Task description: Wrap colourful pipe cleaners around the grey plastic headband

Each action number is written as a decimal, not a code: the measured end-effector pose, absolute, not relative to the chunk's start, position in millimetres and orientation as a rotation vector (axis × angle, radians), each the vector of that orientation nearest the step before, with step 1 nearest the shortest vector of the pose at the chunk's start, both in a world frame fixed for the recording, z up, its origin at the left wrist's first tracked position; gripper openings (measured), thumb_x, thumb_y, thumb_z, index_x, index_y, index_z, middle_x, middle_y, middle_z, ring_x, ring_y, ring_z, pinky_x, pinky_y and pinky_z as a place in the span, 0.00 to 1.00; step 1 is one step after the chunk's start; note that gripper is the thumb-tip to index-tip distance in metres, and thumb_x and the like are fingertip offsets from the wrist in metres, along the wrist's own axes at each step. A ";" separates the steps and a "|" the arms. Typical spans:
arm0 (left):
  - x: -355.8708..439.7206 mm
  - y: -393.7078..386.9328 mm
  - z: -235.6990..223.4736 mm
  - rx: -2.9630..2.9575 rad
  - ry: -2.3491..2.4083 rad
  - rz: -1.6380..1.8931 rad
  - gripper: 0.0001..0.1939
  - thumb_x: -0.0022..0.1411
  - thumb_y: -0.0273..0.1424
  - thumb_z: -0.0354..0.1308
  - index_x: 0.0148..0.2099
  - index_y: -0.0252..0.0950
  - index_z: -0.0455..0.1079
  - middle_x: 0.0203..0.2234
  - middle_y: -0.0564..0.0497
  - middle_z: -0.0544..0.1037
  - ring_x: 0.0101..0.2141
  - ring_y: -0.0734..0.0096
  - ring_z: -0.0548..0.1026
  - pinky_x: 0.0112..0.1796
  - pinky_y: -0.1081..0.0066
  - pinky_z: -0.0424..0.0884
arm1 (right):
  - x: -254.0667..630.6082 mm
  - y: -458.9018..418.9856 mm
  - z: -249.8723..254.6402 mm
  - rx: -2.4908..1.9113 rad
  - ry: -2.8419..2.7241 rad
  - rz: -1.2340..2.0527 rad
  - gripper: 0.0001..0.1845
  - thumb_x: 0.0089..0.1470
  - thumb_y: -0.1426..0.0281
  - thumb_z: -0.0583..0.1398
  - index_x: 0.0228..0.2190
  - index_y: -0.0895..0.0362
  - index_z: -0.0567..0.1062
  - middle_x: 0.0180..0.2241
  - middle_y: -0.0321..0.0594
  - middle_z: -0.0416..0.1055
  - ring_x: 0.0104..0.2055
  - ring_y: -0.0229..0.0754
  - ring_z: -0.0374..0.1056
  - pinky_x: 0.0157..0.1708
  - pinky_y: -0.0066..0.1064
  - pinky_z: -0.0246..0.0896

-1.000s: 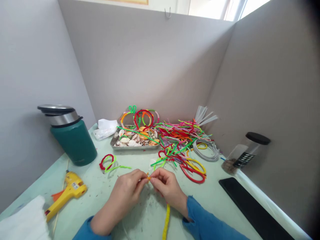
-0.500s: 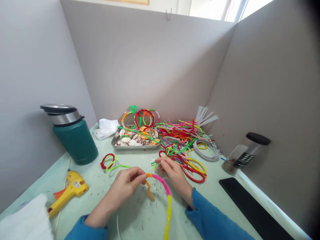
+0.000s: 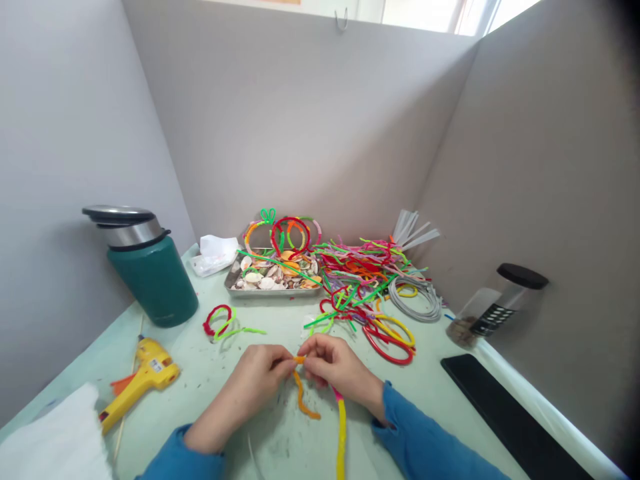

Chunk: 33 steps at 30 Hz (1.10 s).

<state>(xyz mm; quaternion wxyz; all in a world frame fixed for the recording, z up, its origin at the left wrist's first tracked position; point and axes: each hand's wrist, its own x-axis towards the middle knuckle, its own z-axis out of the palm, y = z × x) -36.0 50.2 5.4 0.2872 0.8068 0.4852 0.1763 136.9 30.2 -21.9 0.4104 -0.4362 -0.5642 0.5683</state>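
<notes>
Between my two hands is a hoop wrapped in pipe cleaner, with a yellow stretch (image 3: 341,437) running down toward me and a pink part mostly hidden behind my right hand. My left hand (image 3: 260,377) pinches the hoop at its orange wrapping. Right beside it, my right hand (image 3: 340,367) grips the same hoop, thumb and fingers closed. An orange pipe cleaner (image 3: 302,403) hangs its loose, wavy tail below my left fingertips. A bare pale length of the hoop (image 3: 253,453) shows faintly near the bottom edge.
A metal tray (image 3: 273,293) of shells stands at the back, wrapped rings (image 3: 290,220) behind it. Piled pipe cleaners (image 3: 360,263) and grey coiled tubing (image 3: 413,310) lie right. A yellow glue gun (image 3: 150,373) and green bottle (image 3: 155,283) are left; a black-lidded jar (image 3: 493,313) is right.
My right hand has moved left and down from near the pipe-cleaner pile and now grips the hoop beside my left hand, covering its pink part. The orange tail has swung slightly right.
</notes>
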 end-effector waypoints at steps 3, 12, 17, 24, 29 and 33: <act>-36.8 52.2 1.6 2.101 1.249 0.428 0.14 0.56 0.35 0.49 0.27 0.34 0.71 0.16 0.56 0.66 0.20 0.75 0.61 0.23 0.76 0.52 | 135.4 30.2 -25.1 -1.115 -1.444 1.393 0.06 0.46 0.73 0.56 0.31 0.59 0.68 0.19 0.31 0.64 0.16 0.30 0.57 0.15 0.21 0.51; -37.3 49.8 -3.7 1.869 1.163 0.406 0.16 0.58 0.39 0.46 0.25 0.35 0.64 0.11 0.58 0.62 0.16 0.77 0.59 0.19 0.76 0.53 | 134.9 27.4 -30.1 -1.129 -1.569 1.262 0.03 0.49 0.72 0.56 0.30 0.59 0.68 0.20 0.31 0.63 0.20 0.30 0.57 0.19 0.21 0.49; -34.5 49.1 -3.9 1.622 1.086 0.419 0.15 0.56 0.42 0.48 0.24 0.36 0.59 0.12 0.60 0.60 0.13 0.79 0.57 0.16 0.77 0.52 | 135.5 26.0 -27.0 -1.085 -1.576 1.282 0.04 0.50 0.71 0.56 0.31 0.58 0.68 0.20 0.30 0.62 0.19 0.30 0.55 0.19 0.22 0.49; -36.0 47.8 -2.5 1.678 1.074 0.383 0.12 0.56 0.38 0.47 0.26 0.36 0.61 0.13 0.59 0.61 0.14 0.78 0.58 0.18 0.76 0.53 | 134.6 25.1 -28.2 -1.113 -1.588 1.221 0.04 0.51 0.71 0.56 0.31 0.58 0.69 0.19 0.31 0.62 0.19 0.31 0.55 0.19 0.22 0.49; -35.6 45.3 -1.0 2.166 1.190 0.497 0.05 0.52 0.29 0.51 0.29 0.35 0.67 0.24 0.52 0.73 0.27 0.71 0.68 0.28 0.74 0.58 | 134.2 26.1 -29.8 -1.143 -1.538 1.257 0.04 0.51 0.70 0.56 0.30 0.58 0.68 0.18 0.31 0.63 0.17 0.31 0.56 0.16 0.22 0.49; -33.3 42.3 0.2 2.317 1.257 0.515 0.05 0.54 0.32 0.52 0.31 0.37 0.67 0.25 0.51 0.74 0.27 0.69 0.69 0.28 0.74 0.57 | 133.4 25.7 -26.6 -1.142 -1.520 1.260 0.05 0.50 0.69 0.56 0.29 0.58 0.68 0.17 0.30 0.62 0.16 0.31 0.55 0.16 0.22 0.49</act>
